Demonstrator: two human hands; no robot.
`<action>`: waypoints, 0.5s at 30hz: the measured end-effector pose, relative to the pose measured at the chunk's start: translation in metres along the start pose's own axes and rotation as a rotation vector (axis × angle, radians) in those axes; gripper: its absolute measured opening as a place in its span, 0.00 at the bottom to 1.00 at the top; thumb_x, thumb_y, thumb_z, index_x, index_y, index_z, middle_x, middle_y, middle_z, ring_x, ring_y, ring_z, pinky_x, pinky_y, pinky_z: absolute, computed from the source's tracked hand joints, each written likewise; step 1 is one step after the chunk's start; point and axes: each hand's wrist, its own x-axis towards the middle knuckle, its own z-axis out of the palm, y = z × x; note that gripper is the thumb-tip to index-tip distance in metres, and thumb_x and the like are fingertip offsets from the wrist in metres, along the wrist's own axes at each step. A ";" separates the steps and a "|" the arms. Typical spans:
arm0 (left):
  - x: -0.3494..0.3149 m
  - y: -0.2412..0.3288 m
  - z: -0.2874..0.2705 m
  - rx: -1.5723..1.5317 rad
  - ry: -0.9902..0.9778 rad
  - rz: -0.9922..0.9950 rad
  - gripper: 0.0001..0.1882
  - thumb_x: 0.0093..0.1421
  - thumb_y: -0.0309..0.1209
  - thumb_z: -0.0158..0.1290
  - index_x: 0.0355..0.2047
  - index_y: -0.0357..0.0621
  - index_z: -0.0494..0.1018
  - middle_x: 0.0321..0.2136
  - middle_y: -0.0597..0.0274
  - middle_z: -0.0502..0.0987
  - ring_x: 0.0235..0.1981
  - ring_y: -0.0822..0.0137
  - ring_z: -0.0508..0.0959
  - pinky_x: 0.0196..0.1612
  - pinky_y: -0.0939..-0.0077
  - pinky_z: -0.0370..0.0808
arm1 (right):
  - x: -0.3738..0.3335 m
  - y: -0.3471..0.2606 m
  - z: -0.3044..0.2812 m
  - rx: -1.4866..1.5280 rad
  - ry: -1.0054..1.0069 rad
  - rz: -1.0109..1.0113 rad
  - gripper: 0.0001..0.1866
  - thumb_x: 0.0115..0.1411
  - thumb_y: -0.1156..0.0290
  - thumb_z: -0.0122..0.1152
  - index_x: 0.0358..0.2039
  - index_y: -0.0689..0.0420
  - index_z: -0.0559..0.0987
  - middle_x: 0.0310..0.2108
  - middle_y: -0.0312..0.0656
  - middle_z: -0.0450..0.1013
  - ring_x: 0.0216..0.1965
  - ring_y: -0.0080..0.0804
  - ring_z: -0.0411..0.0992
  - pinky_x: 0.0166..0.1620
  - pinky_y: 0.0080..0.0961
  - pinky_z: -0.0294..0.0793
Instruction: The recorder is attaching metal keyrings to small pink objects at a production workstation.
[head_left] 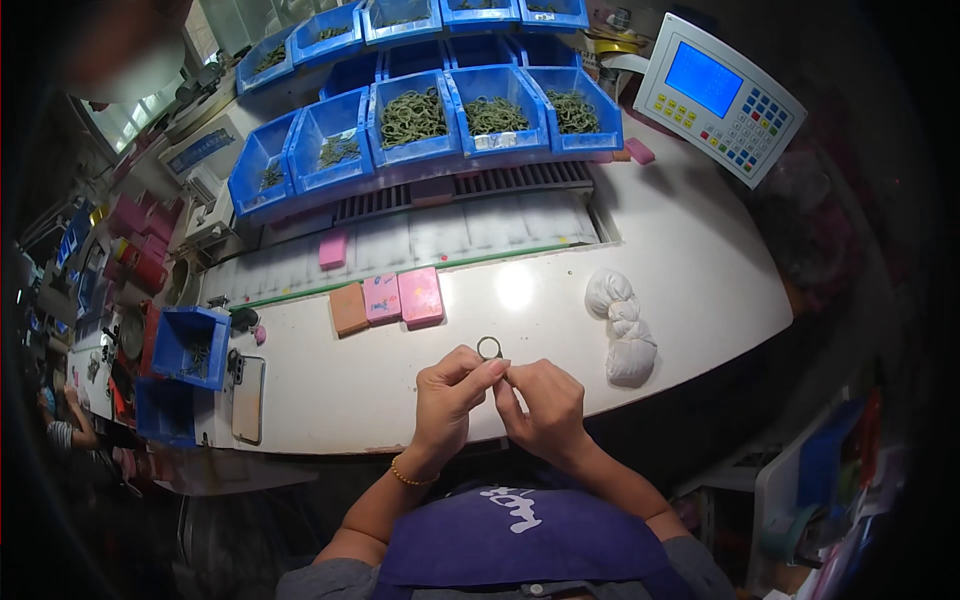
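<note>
A small dark green ring (489, 347) stands upright above the front part of the white table, its hoop open toward me. My left hand (448, 395) pinches the lower side of the ring between thumb and forefinger. Pressed close against that thumb, my right hand (543, 405) is also closed at the ring's lower edge, its fingertips meeting there. The fingers cover the ring's base, so any detail there is hidden. A yellow beaded bracelet (412, 474) circles my left wrist.
Pink and brown blocks (421, 296) lie beyond my hands. Blue bins (497, 112) of green pieces line the back. A phone (248, 399) and more blue bins (190, 346) are left; a knotted white cloth bundle (625, 328) and a keypad display (720, 95) are right.
</note>
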 end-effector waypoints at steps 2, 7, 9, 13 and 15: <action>-0.001 0.000 -0.001 -0.012 -0.033 0.005 0.05 0.61 0.24 0.60 0.27 0.38 0.78 0.24 0.72 0.70 0.21 0.84 0.60 0.23 0.85 0.54 | 0.000 -0.001 -0.001 0.001 0.001 -0.007 0.06 0.53 0.75 0.64 0.32 0.59 0.76 0.22 0.39 0.71 0.21 0.36 0.70 0.25 0.31 0.69; -0.004 0.007 0.004 -0.010 -0.047 0.002 0.04 0.61 0.24 0.60 0.29 0.37 0.79 0.25 0.71 0.71 0.22 0.84 0.63 0.24 0.86 0.56 | 0.000 -0.002 -0.002 0.009 0.030 -0.025 0.06 0.53 0.74 0.64 0.31 0.58 0.76 0.20 0.39 0.70 0.19 0.35 0.69 0.23 0.30 0.68; -0.004 0.009 0.006 -0.006 -0.051 -0.001 0.03 0.61 0.24 0.60 0.31 0.37 0.80 0.25 0.71 0.72 0.22 0.84 0.64 0.24 0.87 0.57 | 0.001 -0.002 -0.003 0.007 0.040 -0.030 0.06 0.53 0.74 0.64 0.31 0.58 0.76 0.20 0.39 0.70 0.19 0.35 0.69 0.23 0.30 0.67; -0.005 0.010 0.006 0.003 -0.068 0.006 0.03 0.61 0.24 0.59 0.32 0.37 0.80 0.26 0.70 0.73 0.24 0.84 0.66 0.25 0.88 0.59 | 0.005 -0.004 -0.007 -0.010 0.051 -0.049 0.06 0.53 0.74 0.64 0.30 0.58 0.76 0.19 0.38 0.69 0.18 0.34 0.68 0.23 0.29 0.67; -0.005 0.010 0.006 0.000 -0.071 0.005 0.03 0.61 0.24 0.59 0.32 0.37 0.80 0.26 0.70 0.73 0.24 0.84 0.67 0.26 0.88 0.59 | 0.004 -0.003 -0.006 -0.008 0.052 -0.056 0.06 0.52 0.74 0.64 0.30 0.58 0.76 0.19 0.38 0.69 0.18 0.34 0.68 0.22 0.29 0.66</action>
